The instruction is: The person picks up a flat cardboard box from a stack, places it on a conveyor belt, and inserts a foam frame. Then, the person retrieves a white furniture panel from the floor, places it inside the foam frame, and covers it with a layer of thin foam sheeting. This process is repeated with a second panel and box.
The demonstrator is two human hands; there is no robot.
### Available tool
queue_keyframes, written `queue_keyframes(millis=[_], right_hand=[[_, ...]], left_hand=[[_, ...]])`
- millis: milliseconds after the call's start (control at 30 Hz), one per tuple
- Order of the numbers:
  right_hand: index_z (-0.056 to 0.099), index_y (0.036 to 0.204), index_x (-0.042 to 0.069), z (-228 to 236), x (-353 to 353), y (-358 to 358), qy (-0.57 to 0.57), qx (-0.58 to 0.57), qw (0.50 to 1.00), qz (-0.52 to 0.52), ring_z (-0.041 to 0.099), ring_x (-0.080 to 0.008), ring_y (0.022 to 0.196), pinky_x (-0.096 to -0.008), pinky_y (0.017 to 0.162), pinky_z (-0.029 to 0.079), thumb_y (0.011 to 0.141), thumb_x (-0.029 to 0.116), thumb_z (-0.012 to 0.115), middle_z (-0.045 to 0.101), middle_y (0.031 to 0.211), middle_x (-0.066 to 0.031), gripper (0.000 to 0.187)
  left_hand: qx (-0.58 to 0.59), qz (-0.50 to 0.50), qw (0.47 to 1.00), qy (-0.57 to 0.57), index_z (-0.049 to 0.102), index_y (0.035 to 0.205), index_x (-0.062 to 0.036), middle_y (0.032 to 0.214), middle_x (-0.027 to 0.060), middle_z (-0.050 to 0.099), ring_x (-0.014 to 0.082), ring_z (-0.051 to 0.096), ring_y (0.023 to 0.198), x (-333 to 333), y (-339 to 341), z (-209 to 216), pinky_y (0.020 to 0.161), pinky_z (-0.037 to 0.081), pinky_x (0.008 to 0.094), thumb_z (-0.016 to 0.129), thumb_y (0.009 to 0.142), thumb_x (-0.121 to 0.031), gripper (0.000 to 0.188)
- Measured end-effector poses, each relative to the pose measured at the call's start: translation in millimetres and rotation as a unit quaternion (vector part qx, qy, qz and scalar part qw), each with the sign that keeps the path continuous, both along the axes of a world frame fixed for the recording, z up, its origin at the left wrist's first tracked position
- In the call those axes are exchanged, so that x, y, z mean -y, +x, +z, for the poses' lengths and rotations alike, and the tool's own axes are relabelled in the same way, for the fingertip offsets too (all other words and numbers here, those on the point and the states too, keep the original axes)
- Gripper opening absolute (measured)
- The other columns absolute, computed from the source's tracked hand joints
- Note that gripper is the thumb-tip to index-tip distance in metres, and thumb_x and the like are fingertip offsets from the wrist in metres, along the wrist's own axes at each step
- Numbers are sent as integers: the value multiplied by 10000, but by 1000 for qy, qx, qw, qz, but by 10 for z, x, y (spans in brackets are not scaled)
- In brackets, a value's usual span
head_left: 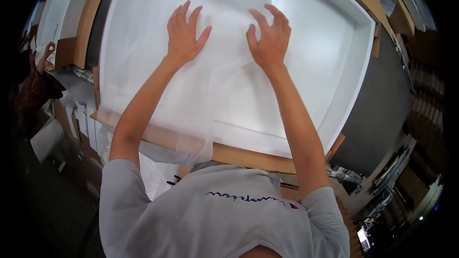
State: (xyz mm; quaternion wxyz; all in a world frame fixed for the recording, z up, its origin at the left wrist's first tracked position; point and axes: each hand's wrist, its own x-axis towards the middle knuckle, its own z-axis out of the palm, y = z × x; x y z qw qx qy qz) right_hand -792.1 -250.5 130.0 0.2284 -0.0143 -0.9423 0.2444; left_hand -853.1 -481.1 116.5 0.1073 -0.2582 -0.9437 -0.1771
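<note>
A large white panel with a raised rim point(319, 91) lies in front of me, like a shallow tray. Over its left and middle part spreads a thin, translucent white sheet point(191, 95), whose near end hangs past the panel's front edge. My left hand point(184, 36) is over the sheet with fingers spread, holding nothing. To its right, my right hand point(271, 38) is also over the sheet near its right edge, fingers apart and bent a little. Whether the fingertips touch the sheet or hover just above it I cannot tell.
Brown cardboard point(253, 156) borders the panel along its front. A dark grey surface point(377, 124) lies to the right. At the far left another person's hand point(49, 49) is beside a second white panel point(57, 12). Clear plastic wrap point(157, 174) hangs near my waist.
</note>
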Motion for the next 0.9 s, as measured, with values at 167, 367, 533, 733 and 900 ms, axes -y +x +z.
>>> queue_keyframes(millis=[167, 367, 533, 733, 900], right_hand=[[517, 1357, 110, -529, -191, -162, 58, 75, 995, 15, 386, -305, 1339, -465, 1081, 310, 852, 194, 596, 437, 1446, -126, 518], [603, 1232, 79, 238, 485, 702, 0, 177, 933, 313, 446, -317, 1289, -469, 1101, 312, 794, 189, 599, 568, 1279, -137, 452], [644, 899, 34, -25, 30, 962, 60, 181, 959, 210, 552, -314, 1032, -457, 957, 406, 698, 64, 601, 616, 978, -118, 208], [637, 865, 66, -107, -511, 1150, 171, 167, 960, 148, 566, -290, 972, -419, 810, 473, 764, 51, 612, 610, 961, -95, 105], [652, 1002, 75, 284, -212, 858, 58, 62, 991, 103, 591, -272, 954, -420, 818, 464, 837, 138, 611, 645, 1016, -69, 181]], left_hand=[[25, 9, 998, -55, 402, 1461, -159, 1539, 161, 302, 368, 244, 1420, 105, 81, -244, 1136, 207, 515, 565, 924, -391, 607], [23, 36, 997, -72, 389, 1468, -192, 1548, 135, 293, 335, 233, 1433, 212, 163, -315, 1159, 182, 498, 538, 925, -439, 615], [-5, 50, 995, -82, 368, 1476, -226, 1554, 107, 291, 306, 225, 1442, 221, 106, -374, 1172, 173, 472, 493, 934, -494, 618], [-19, 71, 990, -120, 339, 1491, -198, 1563, 116, 277, 312, 247, 1434, 203, 146, -479, 1150, 204, 520, 484, 948, -491, 634], [35, 164, 977, -130, 345, 1473, -125, 1544, 138, 305, 328, 288, 1412, -135, 330, -10, 1093, 276, 590, 525, 917, -528, 710]])
